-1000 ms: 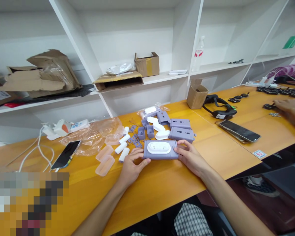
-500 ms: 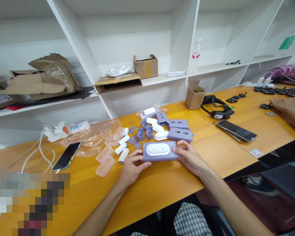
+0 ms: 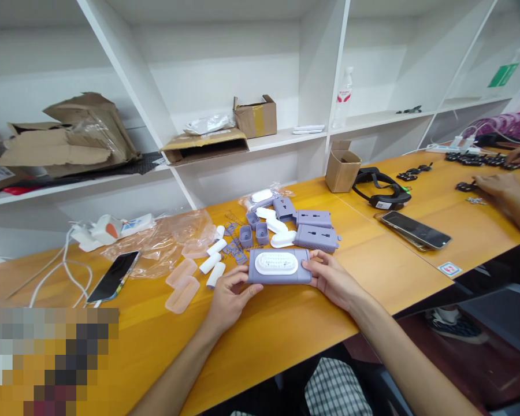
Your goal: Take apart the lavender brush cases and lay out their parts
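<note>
Between my two hands is a purple plastic case point(image 3: 303, 271) with a raised white oval plate on its upper face. My left hand point(image 3: 231, 294) grips its left end, thumb along the near edge. On the right end, my right hand point(image 3: 329, 276) closes with its thumb on top and fingers beneath. Just behind lie two similar purple housings point(image 3: 315, 237), white oval pieces point(image 3: 282, 239), small purple cups point(image 3: 246, 237) and thin purple frames with springs point(image 3: 234, 249). White rounded pieces point(image 3: 215, 275) and translucent peach oval covers point(image 3: 182, 294) sit left of the case.
A phone point(image 3: 115, 277), white power strip point(image 3: 104, 229) and clear plastic bag point(image 3: 164, 237) occupy the left. Toward the right are a cardboard box point(image 3: 343, 170), black headset point(image 3: 383, 199) and stacked phones point(image 3: 417, 230). A co-worker's hand point(image 3: 498, 188) handles small black parts.
The view has shifted very slightly. My hands keep the same hold on the purple case. At far right, more of the co-worker's second hand shows above the black parts.
</note>
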`<state>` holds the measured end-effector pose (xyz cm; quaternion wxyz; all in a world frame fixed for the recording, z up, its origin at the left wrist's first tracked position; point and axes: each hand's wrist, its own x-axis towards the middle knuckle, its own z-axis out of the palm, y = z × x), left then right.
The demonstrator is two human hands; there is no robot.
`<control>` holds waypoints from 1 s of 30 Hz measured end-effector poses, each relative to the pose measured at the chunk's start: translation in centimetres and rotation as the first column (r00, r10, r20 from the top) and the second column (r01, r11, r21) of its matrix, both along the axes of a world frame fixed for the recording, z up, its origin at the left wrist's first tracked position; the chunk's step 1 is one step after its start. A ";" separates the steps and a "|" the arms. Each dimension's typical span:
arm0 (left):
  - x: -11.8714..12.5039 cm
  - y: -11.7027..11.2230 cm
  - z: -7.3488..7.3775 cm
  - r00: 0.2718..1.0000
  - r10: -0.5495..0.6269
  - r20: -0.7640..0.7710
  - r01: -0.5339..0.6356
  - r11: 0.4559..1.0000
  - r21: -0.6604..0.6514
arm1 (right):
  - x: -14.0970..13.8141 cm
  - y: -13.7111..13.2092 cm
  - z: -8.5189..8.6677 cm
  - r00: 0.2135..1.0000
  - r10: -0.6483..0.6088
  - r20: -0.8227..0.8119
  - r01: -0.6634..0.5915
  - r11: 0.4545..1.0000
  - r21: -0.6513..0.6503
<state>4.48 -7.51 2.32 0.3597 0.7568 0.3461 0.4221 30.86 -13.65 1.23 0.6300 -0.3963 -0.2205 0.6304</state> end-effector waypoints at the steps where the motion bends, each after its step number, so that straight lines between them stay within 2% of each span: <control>1: 0.0 0.0 0.0 1.000 0.007 0.005 -0.007 1.000 0.004 | 0.0 0.0 0.1 1.000 0.002 0.006 -0.002 1.000 -0.001; 8: 0.1 0.1 -0.1 1.000 0.024 0.001 -0.024 0.999 0.025 | -0.1 -0.2 0.4 0.999 0.039 -0.020 -0.039 0.999 0.020; 12: 0.1 0.1 -0.2 0.999 -0.039 -0.001 0.039 0.999 -0.002 | -0.2 -0.4 0.6 1.000 0.020 -0.017 -0.019 0.999 0.028; 15: 0.0 0.0 -0.4 0.999 -0.039 -0.035 0.039 0.999 -0.006 | -0.2 -0.4 0.7 1.000 0.010 -0.011 -0.010 1.000 0.017; 23: 0.1 -0.2 -0.2 0.997 -0.070 -0.041 0.070 0.997 -0.009 | -0.2 -0.5 0.4 0.995 0.017 0.102 -0.017 1.000 -0.008; 30: 0.3 -0.2 0.1 0.997 -0.071 -0.031 0.071 0.997 -0.008 | -0.1 -0.6 0.2 0.986 0.022 0.163 -0.029 0.999 0.036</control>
